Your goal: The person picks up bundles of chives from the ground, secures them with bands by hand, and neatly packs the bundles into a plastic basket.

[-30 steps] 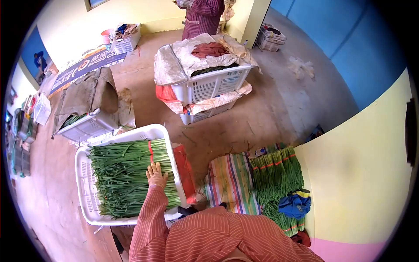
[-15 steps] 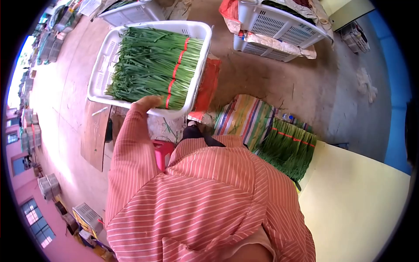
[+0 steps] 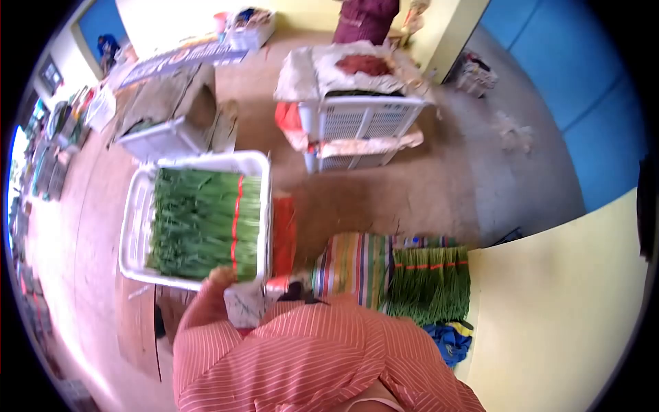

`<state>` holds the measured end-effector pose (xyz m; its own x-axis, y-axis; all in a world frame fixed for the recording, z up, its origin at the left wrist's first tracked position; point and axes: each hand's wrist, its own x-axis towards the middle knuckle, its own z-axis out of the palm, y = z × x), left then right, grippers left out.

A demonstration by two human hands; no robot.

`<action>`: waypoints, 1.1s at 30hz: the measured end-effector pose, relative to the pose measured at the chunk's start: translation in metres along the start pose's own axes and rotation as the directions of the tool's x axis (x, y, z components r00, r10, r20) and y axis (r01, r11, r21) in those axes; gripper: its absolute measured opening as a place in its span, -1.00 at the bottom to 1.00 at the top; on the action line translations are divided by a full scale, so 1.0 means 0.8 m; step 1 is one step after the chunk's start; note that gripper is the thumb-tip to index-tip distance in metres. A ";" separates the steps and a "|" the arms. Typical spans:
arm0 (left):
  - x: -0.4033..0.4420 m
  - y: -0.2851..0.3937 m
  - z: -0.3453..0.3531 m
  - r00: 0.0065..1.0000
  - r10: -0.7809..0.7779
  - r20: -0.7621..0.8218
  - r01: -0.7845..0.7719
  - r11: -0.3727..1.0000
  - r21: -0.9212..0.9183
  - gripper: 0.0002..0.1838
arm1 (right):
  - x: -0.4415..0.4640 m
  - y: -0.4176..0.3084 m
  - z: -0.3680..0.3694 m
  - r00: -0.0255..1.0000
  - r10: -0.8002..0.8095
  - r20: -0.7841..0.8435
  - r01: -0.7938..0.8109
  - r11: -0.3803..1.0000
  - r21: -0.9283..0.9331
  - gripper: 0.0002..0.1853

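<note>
A white plastic crate [image 3: 264, 206] holds a layer of green chive bundles [image 3: 195, 223], bound by red ties in a line toward their pale ends. My left hand [image 3: 221, 276] is at the crate's near rim, touching or just above the nearest chives. Its fingers are smeared by motion, so their grip is unclear. My right hand is out of view. More tied chives [image 3: 431, 281] lie to the right, beside a striped woven sheet [image 3: 353, 264].
Stacked white crates [image 3: 364, 117] with cloth over them stand ahead, and a covered crate [image 3: 168, 137] stands at the left. A pale yellow surface [image 3: 549, 316] borders the right. A person in a purple top [image 3: 364, 20] is at the back. A brown board [image 3: 137, 323] lies left of me.
The view has tilted up, bringing the back wall and another person into sight. The crate appears lower and further left. My left hand remains at its near rim.
</note>
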<state>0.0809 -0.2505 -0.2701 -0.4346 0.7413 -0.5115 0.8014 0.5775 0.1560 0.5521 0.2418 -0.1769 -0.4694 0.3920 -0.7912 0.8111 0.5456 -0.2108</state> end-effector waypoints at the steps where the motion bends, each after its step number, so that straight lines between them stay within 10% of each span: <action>1: 0.017 -0.001 0.045 0.978 0.008 -0.211 -0.021 0.998 -0.059 -0.61 | -0.004 0.003 0.006 1.000 0.019 0.014 -0.019 1.000 -0.006 -0.63; 5: -0.044 0.206 -0.156 0.859 -0.435 -0.269 0.301 0.855 -0.422 -0.59 | -0.010 0.008 0.018 0.996 0.067 0.055 -0.066 0.998 -0.022 -0.63; 15: -0.125 0.221 -0.180 0.750 -0.286 -0.597 0.056 0.926 -0.372 -0.81 | -0.006 -0.007 0.013 0.994 0.085 0.069 -0.074 0.986 -0.147 -0.62; 19: -0.136 0.199 -0.183 0.707 -0.463 -0.534 0.120 0.823 -0.556 -0.73 | 0.011 -0.058 -0.024 0.999 -0.036 -0.010 0.036 0.998 0.051 -0.56; 23: -0.138 0.166 -0.187 0.712 -0.583 -0.391 0.065 0.609 -0.790 -0.71 | 0.006 -0.164 -0.062 0.922 0.008 -0.387 0.214 0.822 0.528 -0.58; 27: -0.143 0.104 -0.212 0.783 -0.508 -0.359 0.033 0.610 -0.792 -0.70 | -0.019 -0.378 -0.121 0.744 -0.087 -0.662 0.557 0.628 0.543 -0.42; 29: -0.132 0.065 -0.225 0.666 -0.365 -0.650 -0.168 0.776 -0.608 -0.69 | -0.041 -0.502 -0.132 0.644 -0.280 -0.712 0.631 0.720 0.289 -0.43; 33: -0.095 -0.009 -0.274 0.646 -0.201 -0.737 -0.244 0.860 -0.449 -0.62 | 0.009 -0.668 -0.107 0.440 -0.635 -0.636 0.675 0.700 -0.233 -0.44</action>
<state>0.0181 -0.2363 -0.0470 -0.7446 0.6145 0.2608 0.6106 0.4690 0.6382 0.0850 0.0167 -0.0208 -0.9430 0.2967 0.1509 0.1700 0.8190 -0.5480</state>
